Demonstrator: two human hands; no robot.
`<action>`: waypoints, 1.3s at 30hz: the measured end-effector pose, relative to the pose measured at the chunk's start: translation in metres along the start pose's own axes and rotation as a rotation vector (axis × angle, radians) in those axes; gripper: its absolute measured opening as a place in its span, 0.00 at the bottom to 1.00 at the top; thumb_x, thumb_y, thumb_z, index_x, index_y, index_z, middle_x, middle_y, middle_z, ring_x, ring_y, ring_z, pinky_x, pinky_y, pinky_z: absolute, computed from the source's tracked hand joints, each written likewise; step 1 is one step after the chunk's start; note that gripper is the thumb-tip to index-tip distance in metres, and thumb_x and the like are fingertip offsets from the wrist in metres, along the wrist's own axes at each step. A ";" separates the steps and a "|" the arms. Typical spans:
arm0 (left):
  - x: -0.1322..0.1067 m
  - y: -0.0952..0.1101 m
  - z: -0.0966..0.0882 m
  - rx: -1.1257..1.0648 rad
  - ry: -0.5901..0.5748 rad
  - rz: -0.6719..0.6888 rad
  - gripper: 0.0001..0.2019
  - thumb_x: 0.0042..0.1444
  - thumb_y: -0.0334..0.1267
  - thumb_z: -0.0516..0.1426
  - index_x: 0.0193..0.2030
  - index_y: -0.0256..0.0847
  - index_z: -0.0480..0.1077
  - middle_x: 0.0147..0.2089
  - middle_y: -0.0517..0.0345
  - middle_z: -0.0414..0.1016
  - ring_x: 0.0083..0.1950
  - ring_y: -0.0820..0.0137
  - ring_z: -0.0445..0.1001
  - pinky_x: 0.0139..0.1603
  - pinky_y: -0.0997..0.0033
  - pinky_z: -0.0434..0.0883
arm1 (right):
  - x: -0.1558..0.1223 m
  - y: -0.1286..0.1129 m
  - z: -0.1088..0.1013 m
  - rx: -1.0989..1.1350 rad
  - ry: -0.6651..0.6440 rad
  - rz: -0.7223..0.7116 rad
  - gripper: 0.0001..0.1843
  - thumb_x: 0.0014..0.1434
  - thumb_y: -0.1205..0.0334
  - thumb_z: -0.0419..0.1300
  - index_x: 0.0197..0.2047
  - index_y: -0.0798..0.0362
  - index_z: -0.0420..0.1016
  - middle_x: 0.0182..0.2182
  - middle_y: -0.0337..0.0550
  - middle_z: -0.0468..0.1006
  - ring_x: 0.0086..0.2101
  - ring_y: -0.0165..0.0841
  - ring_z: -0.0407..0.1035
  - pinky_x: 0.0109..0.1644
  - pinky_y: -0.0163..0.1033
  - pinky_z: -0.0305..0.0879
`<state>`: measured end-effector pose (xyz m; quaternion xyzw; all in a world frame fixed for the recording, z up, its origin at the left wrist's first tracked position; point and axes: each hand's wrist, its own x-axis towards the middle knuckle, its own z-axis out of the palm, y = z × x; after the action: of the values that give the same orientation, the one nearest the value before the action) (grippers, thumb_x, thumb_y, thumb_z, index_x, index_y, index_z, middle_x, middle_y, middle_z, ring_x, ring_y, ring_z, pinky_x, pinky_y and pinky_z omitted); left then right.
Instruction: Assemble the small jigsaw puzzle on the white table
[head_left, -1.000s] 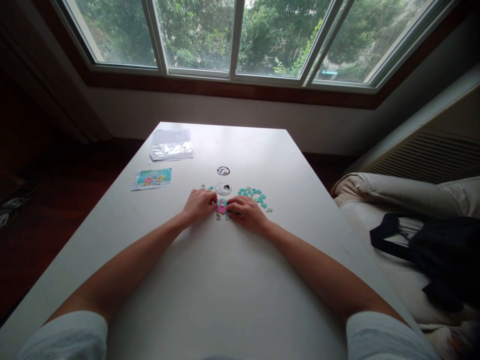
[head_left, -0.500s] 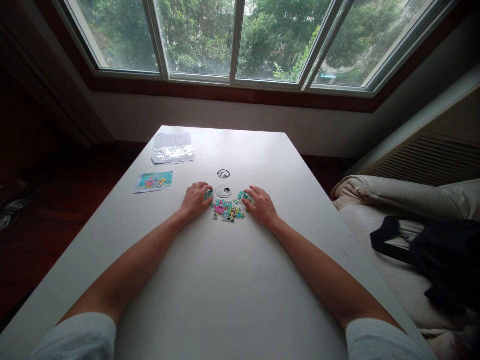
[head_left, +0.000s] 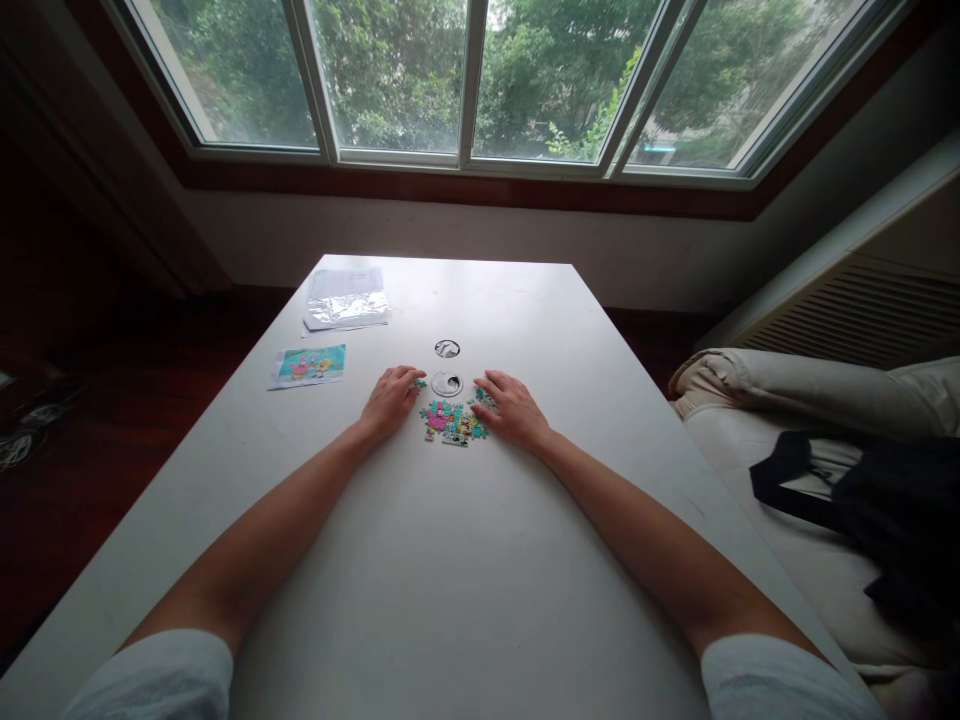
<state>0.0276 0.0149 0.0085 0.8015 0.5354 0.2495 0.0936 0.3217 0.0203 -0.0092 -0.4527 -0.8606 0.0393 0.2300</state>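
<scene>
A partly joined jigsaw puzzle (head_left: 452, 422) in pink, yellow and teal lies on the white table, between my two hands. My left hand (head_left: 390, 402) rests just left of it, palm down, its fingers reaching over a few loose teal puzzle pieces (head_left: 420, 384) and mostly covering them. To the right, my right hand (head_left: 514, 408) lies with fingers apart over another small pile of teal puzzle pieces (head_left: 481, 397). Neither hand shows a piece lifted off the table. Beyond the puzzle sit a round metallic tin (head_left: 447, 384) and a smaller shiny disc, perhaps its lid (head_left: 447, 348).
At the left of the table (head_left: 465, 560) lies a colourful picture sheet (head_left: 307, 367). Papers under a clear plastic sleeve (head_left: 346, 298) lie behind it. A cream sofa (head_left: 720, 440) with a dark bag (head_left: 892, 510) stands along the right side. Windows (head_left: 465, 80) face me.
My right hand has shifted slightly left, covering more of the right-hand pieces. My left hand's fingers have drawn in over the left pieces, hiding more of them. The puzzle looks the same.
</scene>
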 end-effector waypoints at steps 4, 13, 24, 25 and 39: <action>0.000 0.001 0.002 0.020 0.004 0.020 0.16 0.67 0.38 0.51 0.57 0.44 0.72 0.60 0.51 0.71 0.61 0.59 0.66 0.65 0.56 0.65 | 0.003 0.003 0.001 0.006 -0.021 -0.004 0.29 0.65 0.43 0.57 0.64 0.49 0.69 0.64 0.55 0.67 0.63 0.49 0.61 0.66 0.58 0.59; 0.000 0.003 0.005 0.080 0.057 0.036 0.12 0.65 0.41 0.54 0.52 0.45 0.74 0.55 0.51 0.73 0.58 0.58 0.68 0.61 0.56 0.68 | 0.010 0.007 -0.004 -0.009 -0.090 0.009 0.26 0.67 0.46 0.55 0.62 0.49 0.70 0.64 0.52 0.67 0.63 0.46 0.61 0.67 0.52 0.58; 0.001 0.003 0.004 0.104 0.102 0.056 0.10 0.63 0.38 0.57 0.46 0.47 0.79 0.50 0.52 0.76 0.56 0.56 0.67 0.59 0.52 0.68 | 0.029 0.015 0.002 -0.029 -0.126 -0.072 0.33 0.63 0.38 0.58 0.64 0.48 0.69 0.64 0.53 0.66 0.63 0.50 0.60 0.67 0.57 0.56; 0.001 0.003 0.004 0.105 0.100 0.051 0.10 0.63 0.38 0.57 0.46 0.48 0.79 0.49 0.52 0.77 0.56 0.56 0.67 0.58 0.52 0.68 | 0.030 0.015 0.003 -0.029 -0.118 -0.071 0.32 0.63 0.39 0.58 0.64 0.48 0.70 0.64 0.53 0.66 0.63 0.50 0.60 0.67 0.57 0.56; 0.000 0.002 0.003 0.082 0.094 0.032 0.11 0.63 0.39 0.57 0.50 0.47 0.78 0.50 0.54 0.78 0.56 0.56 0.66 0.58 0.53 0.66 | 0.024 0.013 0.000 0.023 0.031 -0.127 0.17 0.68 0.54 0.57 0.56 0.49 0.75 0.54 0.49 0.78 0.55 0.43 0.70 0.62 0.52 0.63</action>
<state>0.0304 0.0142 0.0064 0.8004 0.5363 0.2660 0.0316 0.3194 0.0471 -0.0043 -0.3952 -0.8833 0.0276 0.2507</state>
